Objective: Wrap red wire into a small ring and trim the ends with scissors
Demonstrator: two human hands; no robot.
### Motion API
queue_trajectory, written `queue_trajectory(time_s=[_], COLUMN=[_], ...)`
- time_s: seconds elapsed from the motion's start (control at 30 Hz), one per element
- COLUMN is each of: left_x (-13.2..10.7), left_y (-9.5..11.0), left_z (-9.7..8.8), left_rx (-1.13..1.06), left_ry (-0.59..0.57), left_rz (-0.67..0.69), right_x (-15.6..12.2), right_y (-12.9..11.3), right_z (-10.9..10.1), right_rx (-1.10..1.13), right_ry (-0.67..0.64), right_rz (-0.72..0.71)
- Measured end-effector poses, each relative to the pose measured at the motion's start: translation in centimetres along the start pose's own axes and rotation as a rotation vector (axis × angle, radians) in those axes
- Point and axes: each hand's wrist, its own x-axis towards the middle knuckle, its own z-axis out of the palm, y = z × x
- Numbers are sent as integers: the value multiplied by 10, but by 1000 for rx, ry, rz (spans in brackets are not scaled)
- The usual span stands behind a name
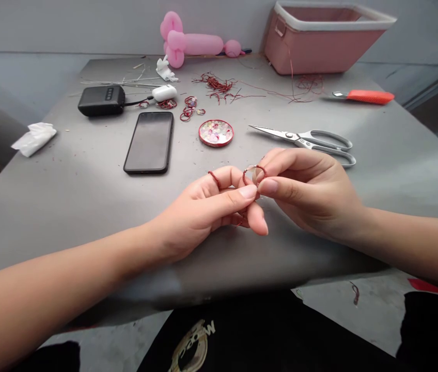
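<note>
Between both hands is a small ring of braided dark red cord with a pale bead on its upper side. My left hand pinches its lower left between thumb and fingers, and another red cord ring circles one of that hand's fingers. From the right, my right hand closes thumb and fingertips on the ring's other side. Just beyond the hands lies a round red-rimmed dish of pale and pink beads. Steel scissors lie behind my right hand, blades pointing left.
A black phone lies left of the dish, with a black power bank and white earbud case behind it. Farther back are red cord scraps, a pink balloon, a pink bin and an orange-handled cutter. Crumpled tissue lies left.
</note>
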Motion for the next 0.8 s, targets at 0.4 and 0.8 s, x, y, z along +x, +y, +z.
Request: queue_trajectory(time_s=[0.4, 0.8], left_x=[-7, -2], left_y=[-4, -2], left_z=[6, 1], left_rx=[762, 578], left_ry=[183, 317], left_rz=[362, 373], right_x=[-4, -2], right_y=[-4, 0], right_z=[6, -1], right_rx=[-241, -95], right_ry=[110, 7], right_rz=[-153, 4])
